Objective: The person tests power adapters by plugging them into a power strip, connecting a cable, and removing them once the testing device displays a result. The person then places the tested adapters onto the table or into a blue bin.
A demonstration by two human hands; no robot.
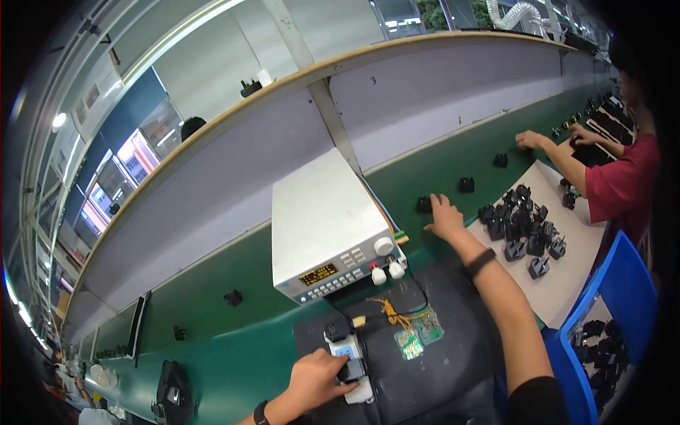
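My left hand [316, 380] is closed on a black plug adapter [352, 370], which sits against the white power strip [360, 392]. Another black adapter [337, 329] stands at the strip's far end. Farther off to the right, my right hand [448, 219] has its fingers apart beside a black adapter [424, 205] on the green bench. Its fingertips are at that adapter's edge; whether they touch it I cannot tell. Between my arms, green circuit boards [419, 336] with yellow wires [389, 309] lie on a black mat [453, 361].
A white bench instrument [329, 212] with a lit display stands ahead. Many black adapters [524, 219] cover a pale board at right, by a blue chair-like bin [613, 283]. A co-worker in a red sleeve [623, 177] works at far right. A black bag [172, 389] lies at left.
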